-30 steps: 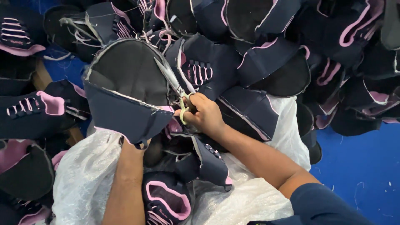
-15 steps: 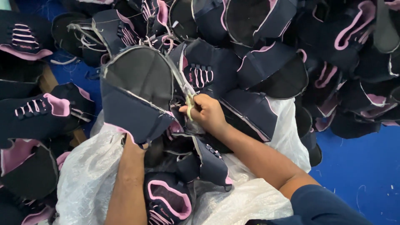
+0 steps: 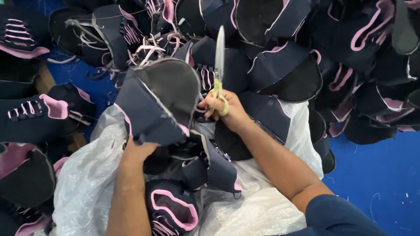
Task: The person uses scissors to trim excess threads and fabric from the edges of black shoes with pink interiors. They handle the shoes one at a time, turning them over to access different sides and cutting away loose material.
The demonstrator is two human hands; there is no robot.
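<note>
The left hand clamps the navy shoe upper from below, probably to steady its edge, while the right hand grips raised scissors.

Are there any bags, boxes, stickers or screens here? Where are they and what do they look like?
Crinkly see-through white plastic bag: spread under the person's arms, bottom middle, with navy-and-pink shoe uppers lying on it.
Brown cardboard piece: far left, mostly hidden; whether it is a box cannot be told.
No stickers, signs or screens show.
</note>
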